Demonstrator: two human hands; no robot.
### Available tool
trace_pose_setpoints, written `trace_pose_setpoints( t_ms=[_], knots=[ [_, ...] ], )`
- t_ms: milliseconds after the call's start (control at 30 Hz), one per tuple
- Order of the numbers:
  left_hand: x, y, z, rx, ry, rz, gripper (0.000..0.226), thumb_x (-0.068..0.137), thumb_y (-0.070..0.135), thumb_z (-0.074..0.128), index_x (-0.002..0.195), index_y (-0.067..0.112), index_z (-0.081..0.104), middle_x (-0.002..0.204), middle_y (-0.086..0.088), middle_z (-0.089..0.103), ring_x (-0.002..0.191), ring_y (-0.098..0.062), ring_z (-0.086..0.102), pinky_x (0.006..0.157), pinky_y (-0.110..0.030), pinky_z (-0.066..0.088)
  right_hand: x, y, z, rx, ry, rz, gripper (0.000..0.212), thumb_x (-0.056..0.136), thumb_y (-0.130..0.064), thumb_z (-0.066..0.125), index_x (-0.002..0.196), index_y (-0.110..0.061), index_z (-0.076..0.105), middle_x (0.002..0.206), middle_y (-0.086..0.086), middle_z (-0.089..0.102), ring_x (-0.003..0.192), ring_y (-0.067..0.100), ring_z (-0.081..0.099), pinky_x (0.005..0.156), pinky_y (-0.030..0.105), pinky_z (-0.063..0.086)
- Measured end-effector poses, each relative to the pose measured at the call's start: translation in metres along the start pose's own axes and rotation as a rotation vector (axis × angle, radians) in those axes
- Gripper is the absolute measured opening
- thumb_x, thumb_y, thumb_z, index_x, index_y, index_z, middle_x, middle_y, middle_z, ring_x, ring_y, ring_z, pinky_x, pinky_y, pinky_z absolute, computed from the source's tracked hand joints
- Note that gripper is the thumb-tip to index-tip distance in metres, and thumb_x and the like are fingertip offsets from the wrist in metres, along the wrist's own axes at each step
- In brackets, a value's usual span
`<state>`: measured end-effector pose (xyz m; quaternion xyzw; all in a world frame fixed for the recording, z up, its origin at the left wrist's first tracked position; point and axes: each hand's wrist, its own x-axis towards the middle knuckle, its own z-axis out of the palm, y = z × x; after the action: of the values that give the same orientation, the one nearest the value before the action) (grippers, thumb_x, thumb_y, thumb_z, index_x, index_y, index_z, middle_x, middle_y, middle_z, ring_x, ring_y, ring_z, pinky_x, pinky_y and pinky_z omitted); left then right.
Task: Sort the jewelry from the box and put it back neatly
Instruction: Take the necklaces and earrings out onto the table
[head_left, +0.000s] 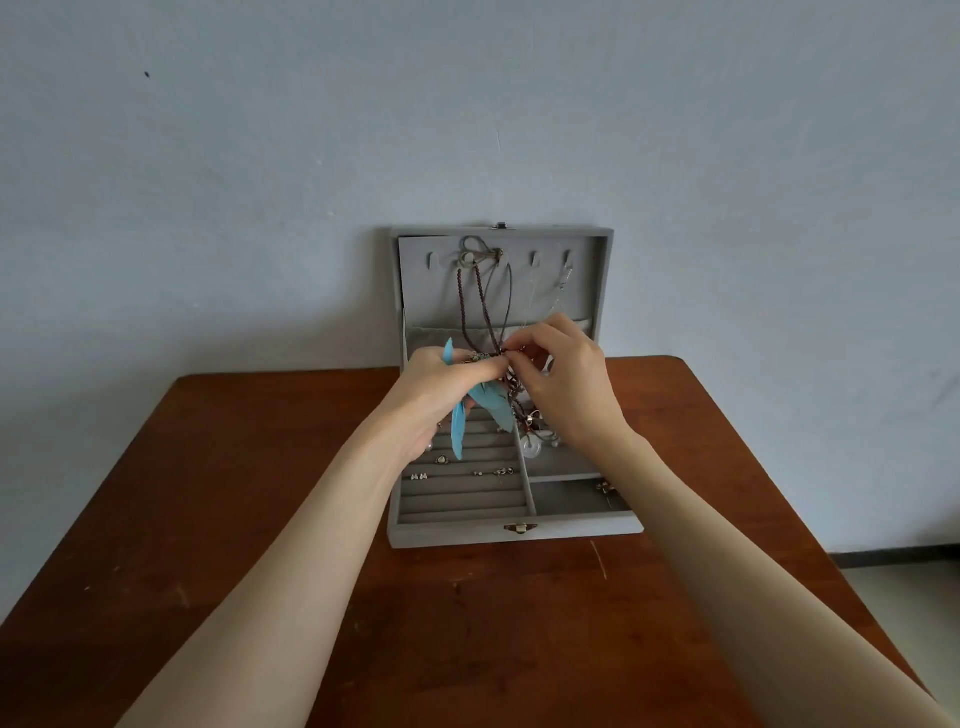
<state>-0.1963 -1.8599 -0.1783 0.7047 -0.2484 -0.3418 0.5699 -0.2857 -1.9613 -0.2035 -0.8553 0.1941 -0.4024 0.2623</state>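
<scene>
Tangled necklaces held above open jewelry box on bench; left hand gripping bundle, right hand pinching one cord. Likely risk: tugging tightens knots, snaps chain.

Setting reads as a plain domestic room, probably a home. Evidence: worn, scratched reddish-brown wooden table pushed against a bare pale blue-grey painted wall with small marks; dark skirting strip above pale floor at lower right. A grey velvet-lined jewellery box with open lid on the table is a personal household item; no shop, lab or workshop fittings are visible.
</scene>
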Motion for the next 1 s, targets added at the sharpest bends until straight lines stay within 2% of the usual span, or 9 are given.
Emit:
trace_pose_setpoints(
  t_ms=[100, 233, 367, 533, 600, 667, 800, 867, 1000],
  knots=[
    [0.0, -0.003, 0.001, 0.053, 0.03, 0.097, 0.012, 0.085, 0.02, 0.065, 0.087, 0.008, 0.068, 0.073, -0.002, 0.064, 0.068, -0.009, 0.057, 0.06, -0.017, 0.041, -0.001, 0.003, -0.002, -0.006, 0.004, -0.004, 0.01, 0.082, -0.005, 0.065, 0.091, -0.006, 0.07, 0.089, 0.003, 0.059, 0.072, 0.01, 0.053, 0.069, 0.013, 0.043],
    [0.001, -0.003, 0.001, 0.007, 0.109, 0.17, 0.004, 0.086, 0.014, 0.063, 0.086, 0.011, 0.067, 0.067, 0.003, 0.061, 0.05, 0.004, 0.056, 0.049, -0.007, 0.04, -0.001, 0.004, -0.003, -0.022, 0.007, -0.009, 0.009, 0.082, -0.007, 0.067, 0.089, -0.008, 0.071, 0.088, 0.003, 0.059, 0.071, 0.012, 0.054, 0.069, 0.025, 0.048],
    [0.004, -0.004, 0.005, -0.012, 0.149, 0.168, 0.014, 0.087, 0.015, 0.062, 0.098, 0.008, 0.066, 0.08, -0.001, 0.064, 0.07, -0.005, 0.058, 0.063, -0.015, 0.042, -0.002, 0.003, -0.001, -0.047, -0.008, -0.035, 0.009, 0.082, -0.009, 0.066, 0.089, -0.009, 0.072, 0.087, -0.003, 0.055, 0.07, 0.011, 0.053, 0.068, 0.031, 0.05],
    [0.008, -0.007, 0.008, -0.142, 0.194, 0.129, 0.023, 0.086, 0.014, 0.064, 0.106, 0.004, 0.064, 0.082, -0.002, 0.062, 0.073, -0.009, 0.056, 0.067, -0.019, 0.045, -0.003, 0.005, -0.001, -0.058, -0.024, -0.043, 0.011, 0.083, -0.01, 0.067, 0.091, -0.01, 0.073, 0.086, -0.004, 0.054, 0.071, 0.009, 0.052, 0.067, 0.024, 0.049],
    [0.008, -0.006, 0.007, -0.167, 0.201, 0.132, 0.02, 0.085, 0.015, 0.065, 0.103, 0.006, 0.064, 0.08, -0.002, 0.06, 0.073, -0.01, 0.054, 0.067, -0.02, 0.045, -0.002, 0.004, -0.002, -0.016, -0.054, 0.03, 0.011, 0.084, -0.01, 0.065, 0.091, -0.012, 0.073, 0.086, -0.003, 0.056, 0.069, 0.006, 0.051, 0.067, 0.01, 0.043],
    [0.005, -0.005, 0.006, -0.149, 0.191, 0.137, 0.019, 0.085, 0.016, 0.065, 0.101, 0.007, 0.065, 0.079, -0.001, 0.06, 0.074, -0.01, 0.053, 0.068, -0.02, 0.045, -0.001, 0.001, -0.005, 0.064, -0.087, 0.174, 0.013, 0.086, -0.012, 0.061, 0.092, -0.015, 0.073, 0.085, -0.007, 0.056, 0.071, 0.002, 0.051, 0.068, 0.006, 0.04],
    [-0.006, 0.002, 0.002, -0.152, 0.152, 0.157, 0.016, 0.084, 0.016, 0.066, 0.096, 0.007, 0.067, 0.078, -0.002, 0.063, 0.074, -0.01, 0.054, 0.067, -0.02, 0.044, 0.0, -0.01, -0.017, 0.402, -0.082, 0.463, 0.017, 0.091, -0.016, 0.054, 0.09, -0.015, 0.071, 0.079, -0.008, 0.064, 0.07, 0.003, 0.055, 0.065, 0.015, 0.042],
    [-0.015, 0.007, -0.001, -0.191, 0.136, 0.158, 0.01, 0.083, 0.017, 0.066, 0.09, 0.01, 0.067, 0.076, -0.001, 0.065, 0.075, -0.011, 0.055, 0.069, -0.021, 0.043, -0.004, -0.016, -0.024, 0.524, -0.163, 0.57, 0.022, 0.094, -0.024, 0.051, 0.087, -0.015, 0.07, 0.079, -0.004, 0.065, 0.069, 0.007, 0.055, 0.058, 0.016, 0.041],
    [-0.034, 0.012, -0.004, -0.216, 0.144, 0.175, 0.006, 0.082, 0.02, 0.067, 0.084, 0.014, 0.067, 0.076, 0.0, 0.064, 0.076, -0.009, 0.055, 0.071, -0.021, 0.042, -0.018, -0.029, -0.03, 0.566, -0.388, 0.663, 0.034, 0.094, -0.038, 0.049, 0.089, -0.012, 0.069, 0.084, 0.004, 0.067, 0.069, 0.009, 0.054, 0.06, 0.021, 0.04]
  ],
)
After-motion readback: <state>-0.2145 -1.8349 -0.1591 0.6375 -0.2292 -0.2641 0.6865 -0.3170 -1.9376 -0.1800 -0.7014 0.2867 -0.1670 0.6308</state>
